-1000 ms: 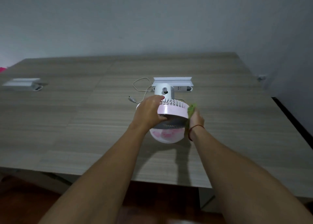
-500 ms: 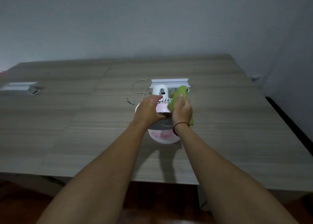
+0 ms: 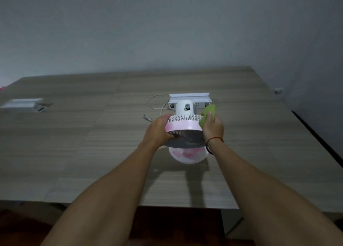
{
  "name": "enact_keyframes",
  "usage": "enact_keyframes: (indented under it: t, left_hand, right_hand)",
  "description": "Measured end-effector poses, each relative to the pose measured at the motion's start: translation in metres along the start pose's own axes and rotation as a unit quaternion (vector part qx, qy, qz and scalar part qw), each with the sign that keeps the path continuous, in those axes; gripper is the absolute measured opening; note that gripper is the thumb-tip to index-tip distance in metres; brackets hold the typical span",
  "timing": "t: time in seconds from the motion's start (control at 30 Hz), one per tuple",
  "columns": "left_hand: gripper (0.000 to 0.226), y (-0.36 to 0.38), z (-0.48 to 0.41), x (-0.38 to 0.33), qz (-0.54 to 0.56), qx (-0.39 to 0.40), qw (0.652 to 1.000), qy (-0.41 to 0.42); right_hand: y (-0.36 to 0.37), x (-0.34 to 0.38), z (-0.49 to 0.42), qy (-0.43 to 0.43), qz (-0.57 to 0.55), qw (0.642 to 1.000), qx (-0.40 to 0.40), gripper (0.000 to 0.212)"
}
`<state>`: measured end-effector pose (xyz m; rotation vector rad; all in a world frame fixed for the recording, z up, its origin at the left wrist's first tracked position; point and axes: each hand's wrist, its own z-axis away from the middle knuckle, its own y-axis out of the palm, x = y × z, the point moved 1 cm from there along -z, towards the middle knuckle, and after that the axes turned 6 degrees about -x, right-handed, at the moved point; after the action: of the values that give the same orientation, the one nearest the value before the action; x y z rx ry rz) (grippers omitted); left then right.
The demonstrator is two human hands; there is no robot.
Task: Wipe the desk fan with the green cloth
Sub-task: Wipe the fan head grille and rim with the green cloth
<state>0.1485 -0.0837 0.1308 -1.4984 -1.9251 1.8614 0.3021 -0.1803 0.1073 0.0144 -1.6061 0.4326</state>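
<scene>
A small pink and white desk fan (image 3: 183,126) stands on the wooden desk (image 3: 92,143), its head tipped face down over a round white base with pink marks (image 3: 187,155). My left hand (image 3: 157,129) grips the left side of the fan's pink rim. My right hand (image 3: 212,127) presses a folded green cloth (image 3: 208,113) against the right side of the fan head, near the white rear grille. The fan's white motor housing (image 3: 185,107) points away from me.
A white power strip box (image 3: 189,98) lies just behind the fan, with a thin white cable (image 3: 156,101) looping to its left. Another white box (image 3: 24,104) sits at the far left. The desk's right edge (image 3: 319,143) borders a dark gap by the wall.
My right hand with the green cloth went from the fan's right side onto its top, then back to the right side. The left hand kept its grip on the rim.
</scene>
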Motion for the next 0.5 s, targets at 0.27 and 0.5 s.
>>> enact_keyframes:
  t: [0.27,0.5]
  left_hand:
    - [0.087,0.005,0.004,0.011,0.011,-0.006,1.0,0.001]
    - [0.076,0.005,0.008,0.031,0.058,0.011,0.998,-0.013]
  right_hand:
    - [0.021,0.022,0.04,-0.321,0.183,0.929,0.021,0.048]
    - [0.004,0.008,0.011,-0.105,0.044,0.991,-0.076,0.047]
